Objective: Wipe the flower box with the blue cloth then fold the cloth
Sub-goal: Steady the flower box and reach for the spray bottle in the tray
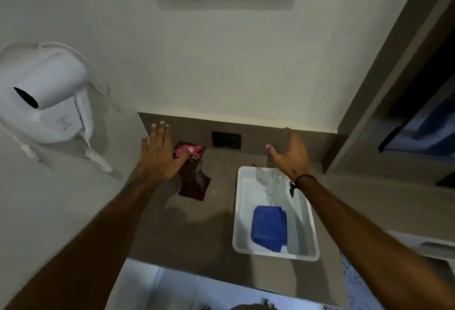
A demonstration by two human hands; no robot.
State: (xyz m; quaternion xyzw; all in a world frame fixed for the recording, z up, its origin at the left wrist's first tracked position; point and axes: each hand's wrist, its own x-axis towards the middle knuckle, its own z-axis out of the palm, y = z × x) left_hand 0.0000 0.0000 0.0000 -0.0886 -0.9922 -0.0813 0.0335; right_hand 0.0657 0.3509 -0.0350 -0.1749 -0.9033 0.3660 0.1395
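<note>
The flower box (194,181) is a tall dark-red box with clear sides and pink flowers at its top, standing on the grey counter near the back wall. My left hand (158,154) is spread flat just left of it, thumb tip reaching over the pink flowers. A folded blue cloth (269,228) lies in the near part of a white tray (238,211). My right hand (290,155) hovers open above the tray's far end, holding nothing.
Clear glasses (269,181) lie in the far part of the tray. A white wall-mounted hair dryer (46,107) with a coiled cord hangs on the left wall. A black socket plate (226,139) sits on the backsplash. A brown cabinet (384,92) rises on the right.
</note>
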